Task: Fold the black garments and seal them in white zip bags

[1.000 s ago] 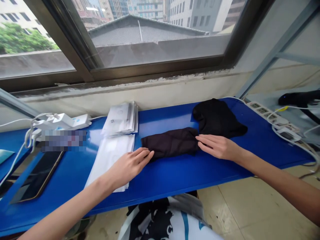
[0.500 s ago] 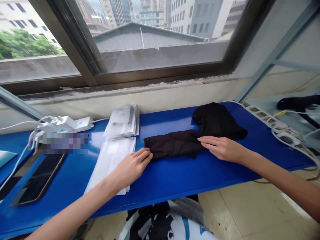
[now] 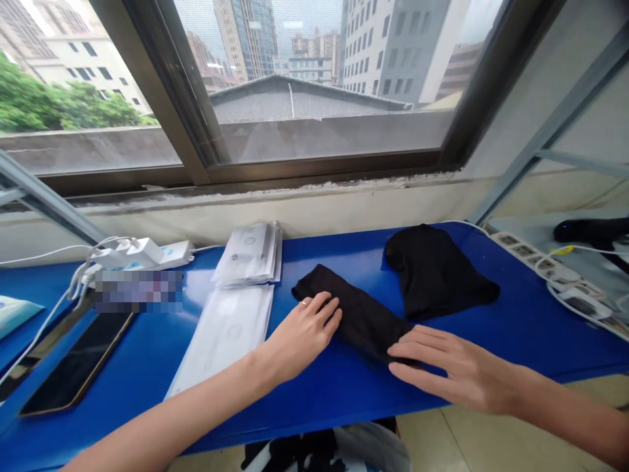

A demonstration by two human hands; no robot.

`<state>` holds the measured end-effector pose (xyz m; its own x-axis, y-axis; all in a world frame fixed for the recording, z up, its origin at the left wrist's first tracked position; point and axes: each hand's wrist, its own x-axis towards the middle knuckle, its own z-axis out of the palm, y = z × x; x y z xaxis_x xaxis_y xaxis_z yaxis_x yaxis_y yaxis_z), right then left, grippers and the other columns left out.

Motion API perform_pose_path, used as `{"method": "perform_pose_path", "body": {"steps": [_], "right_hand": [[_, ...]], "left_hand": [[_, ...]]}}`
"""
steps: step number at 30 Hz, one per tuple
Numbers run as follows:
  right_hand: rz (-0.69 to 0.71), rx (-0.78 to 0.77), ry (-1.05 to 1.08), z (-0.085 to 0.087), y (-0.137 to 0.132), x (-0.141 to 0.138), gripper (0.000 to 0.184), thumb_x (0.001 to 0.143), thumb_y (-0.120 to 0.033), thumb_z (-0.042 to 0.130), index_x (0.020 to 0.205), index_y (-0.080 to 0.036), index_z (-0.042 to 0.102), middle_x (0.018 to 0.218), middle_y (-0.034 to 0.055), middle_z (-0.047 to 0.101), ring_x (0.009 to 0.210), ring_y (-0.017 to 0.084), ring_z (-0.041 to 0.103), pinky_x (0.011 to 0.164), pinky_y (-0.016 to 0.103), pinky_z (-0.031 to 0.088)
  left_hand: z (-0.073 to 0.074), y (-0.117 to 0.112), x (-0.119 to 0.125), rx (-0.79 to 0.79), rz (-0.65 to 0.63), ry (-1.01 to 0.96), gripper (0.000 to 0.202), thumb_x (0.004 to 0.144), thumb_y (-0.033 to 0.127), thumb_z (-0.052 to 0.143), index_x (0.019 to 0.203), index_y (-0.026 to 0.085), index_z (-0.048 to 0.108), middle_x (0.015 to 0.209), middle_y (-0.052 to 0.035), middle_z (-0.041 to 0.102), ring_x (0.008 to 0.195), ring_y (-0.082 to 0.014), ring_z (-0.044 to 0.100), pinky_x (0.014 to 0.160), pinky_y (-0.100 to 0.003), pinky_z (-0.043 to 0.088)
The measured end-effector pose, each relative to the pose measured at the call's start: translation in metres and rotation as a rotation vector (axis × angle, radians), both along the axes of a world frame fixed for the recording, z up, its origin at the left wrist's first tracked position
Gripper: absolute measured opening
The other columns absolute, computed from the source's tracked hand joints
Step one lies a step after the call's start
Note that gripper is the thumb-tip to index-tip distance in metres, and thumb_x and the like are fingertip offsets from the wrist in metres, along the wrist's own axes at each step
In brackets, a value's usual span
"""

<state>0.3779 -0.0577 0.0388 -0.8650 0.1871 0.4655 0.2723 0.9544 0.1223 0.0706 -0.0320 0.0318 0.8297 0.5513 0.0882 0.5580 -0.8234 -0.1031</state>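
A folded dark garment (image 3: 361,314) lies slantwise on the blue table (image 3: 531,321). My left hand (image 3: 303,331) rests flat on its upper left end, fingers stretched out, a ring on one finger. My right hand (image 3: 455,370) lies flat with fingers extended on the garment's lower right end near the table's front edge. A second black garment (image 3: 435,275) lies in a loose heap behind, apart from both hands.
A stack of clear packaging bags (image 3: 250,252) and a long flat white bag (image 3: 226,334) lie left of the garment. Further left are a phone (image 3: 78,364), white chargers with cables (image 3: 142,252) and a blurred patch. A power strip (image 3: 535,259) sits on the right.
The folded garment has turned from lying crosswise to slanting, its right end drawn toward the front edge under my right hand. My left hand moved up onto its left end.
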Motion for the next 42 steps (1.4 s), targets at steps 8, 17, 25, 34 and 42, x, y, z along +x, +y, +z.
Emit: {"method": "perform_pose_path", "body": {"steps": [8, 17, 25, 34, 42], "right_hand": [[-0.013, -0.610, 0.232, 0.056, 0.050, -0.067, 0.026, 0.103, -0.020, 0.052, 0.123, -0.019, 0.069, 0.106, 0.0068, 0.076, 0.098, 0.015, 0.071, 0.088, 0.023, 0.054], [-0.134, -0.843, -0.101, 0.014, 0.165, -0.127, 0.013, 0.092, -0.018, 0.064, 0.096, -0.016, 0.076, 0.093, 0.0064, 0.077, 0.087, 0.020, 0.070, 0.078, 0.027, 0.047], [-0.017, -0.864, -0.131, 0.002, 0.182, -0.153, 0.010, 0.091, -0.021, 0.067, 0.095, -0.016, 0.074, 0.095, 0.0052, 0.076, 0.080, 0.015, 0.068, 0.076, 0.024, 0.047], [-0.084, -0.826, -0.168, -0.008, 0.166, -0.130, 0.022, 0.097, -0.024, 0.059, 0.103, -0.017, 0.079, 0.100, 0.0082, 0.077, 0.093, 0.019, 0.071, 0.083, 0.028, 0.050], [-0.004, -0.586, -0.218, 0.015, 0.125, -0.140, 0.031, 0.101, -0.023, 0.054, 0.127, -0.017, 0.069, 0.134, 0.0126, 0.067, 0.124, 0.026, 0.061, 0.103, 0.038, 0.047]], "left_hand": [[-0.009, -0.039, 0.001, -0.460, 0.338, -0.781, 0.017, 0.090, 0.018, 0.063, 0.107, 0.021, 0.064, 0.109, -0.0086, 0.067, 0.096, -0.0209, 0.067, 0.085, -0.035, 0.060], [-0.031, -0.036, -0.011, -0.559, 0.664, -0.974, 0.052, 0.094, 0.021, 0.048, 0.146, 0.020, 0.046, 0.112, -0.0107, 0.064, 0.088, -0.0207, 0.069, 0.079, -0.038, 0.060], [-0.018, -0.022, -0.021, -0.572, 0.784, -0.874, 0.053, 0.092, 0.030, 0.053, 0.142, 0.012, 0.056, 0.106, -0.0126, 0.066, 0.083, -0.0229, 0.069, 0.081, -0.042, 0.059], [-0.012, 0.000, -0.048, -0.426, 0.759, -0.651, 0.040, 0.088, 0.016, 0.054, 0.126, 0.012, 0.066, 0.110, -0.0145, 0.073, 0.096, -0.0277, 0.071, 0.082, -0.041, 0.057], [-0.004, 0.010, -0.045, -0.399, 0.688, -0.533, 0.030, 0.087, 0.014, 0.060, 0.116, 0.015, 0.067, 0.106, -0.0114, 0.071, 0.095, -0.0274, 0.070, 0.081, -0.039, 0.056]]}}
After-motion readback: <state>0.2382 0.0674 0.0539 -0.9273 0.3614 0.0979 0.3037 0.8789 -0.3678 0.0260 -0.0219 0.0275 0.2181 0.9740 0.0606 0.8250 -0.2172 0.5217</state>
